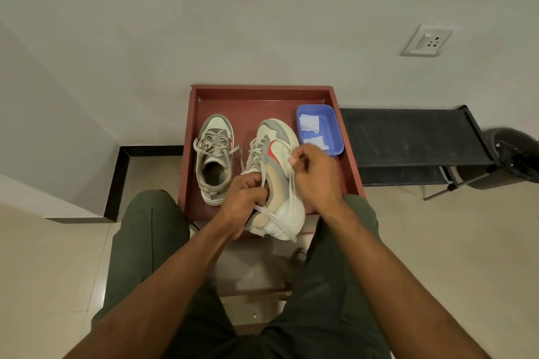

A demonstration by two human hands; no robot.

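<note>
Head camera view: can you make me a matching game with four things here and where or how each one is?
Things
1. held sneaker
2. other sneaker
3. blue tub
4. black rack

Places or states
A. stands on the floor, right of the red tray
B. holds crumpled white pieces
C. the left hand grips it, and the right hand pinches its lace
D. stands in the tray's left half, with no hand on it

Pairs: 1-C, 2-D, 3-B, 4-A
</note>
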